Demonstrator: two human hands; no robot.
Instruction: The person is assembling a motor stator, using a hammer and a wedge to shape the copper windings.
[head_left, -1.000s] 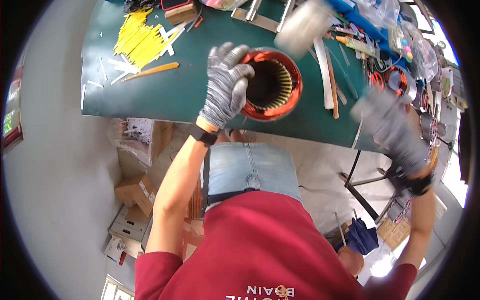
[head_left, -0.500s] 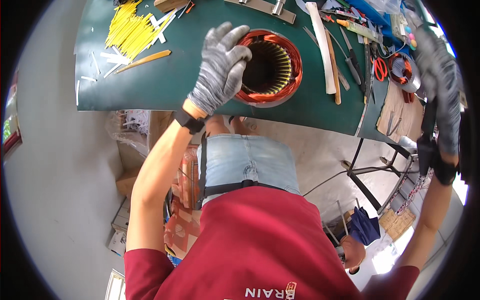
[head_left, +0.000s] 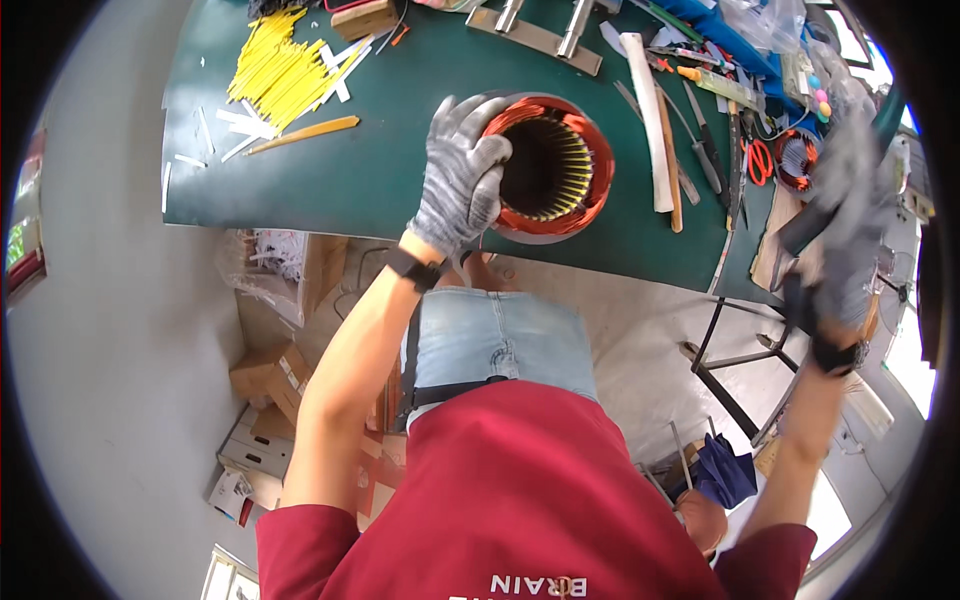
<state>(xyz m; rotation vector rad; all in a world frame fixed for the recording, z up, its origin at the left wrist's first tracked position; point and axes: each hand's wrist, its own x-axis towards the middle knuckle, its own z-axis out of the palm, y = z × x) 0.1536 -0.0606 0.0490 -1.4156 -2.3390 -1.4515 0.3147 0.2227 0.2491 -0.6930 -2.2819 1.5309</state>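
My left hand [head_left: 462, 178], in a grey striped knit glove, grips the left side of a motor stator [head_left: 598, 165]. Its fingers curl over the top of the orange-red copper winding, with the thumb at the bore. The stator stands near the table's front edge, its dark round opening facing up and ringed by yellow slot liners. My right hand [head_left: 848, 215], also in a grey glove, is raised at the far right and smeared by motion. A dark elongated object [head_left: 803, 232] shows beside it; whether the hand holds it I cannot tell.
Yellow strips [head_left: 268, 75] and white slips lie on the green table's [head_left: 385, 185] left. A metal bracket [head_left: 540, 42] is at the back. Right of the stator are a pale stick [head_left: 648, 125], screwdriver [head_left: 712, 165], red-handled scissors [head_left: 759, 162] and a smaller wound stator [head_left: 797, 160].
My right hand has swung down and inward at the right. The stator has shifted slightly toward me, my left hand still on it. The whole view has shifted a little.
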